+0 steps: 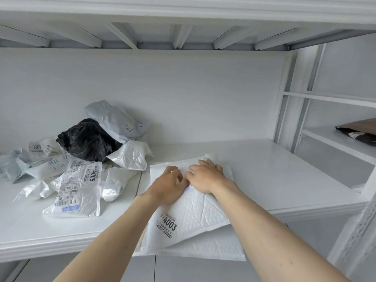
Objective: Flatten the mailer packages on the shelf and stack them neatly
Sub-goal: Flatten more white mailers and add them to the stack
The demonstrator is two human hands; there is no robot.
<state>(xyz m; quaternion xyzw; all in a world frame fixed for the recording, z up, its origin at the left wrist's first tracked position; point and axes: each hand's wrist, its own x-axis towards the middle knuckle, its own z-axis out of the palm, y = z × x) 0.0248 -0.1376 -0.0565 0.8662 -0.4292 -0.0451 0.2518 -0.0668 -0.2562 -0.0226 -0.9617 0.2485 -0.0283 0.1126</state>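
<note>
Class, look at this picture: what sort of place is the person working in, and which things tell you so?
Probably a parcel storeroom or pickup point. White metal shelving holds a heap of crumpled mailers with numbered labels, and both hands press a bubble mailer marked 4003 flat.

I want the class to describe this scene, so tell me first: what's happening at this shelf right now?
A person is pressing both hands, left hand and right hand, flat on a white bubble mailer marked 4003. It lies on another white mailer at the front edge of the shelf. To the left sits a loose pile of crumpled mailers, white, grey and one black, not yet flattened.
</note>
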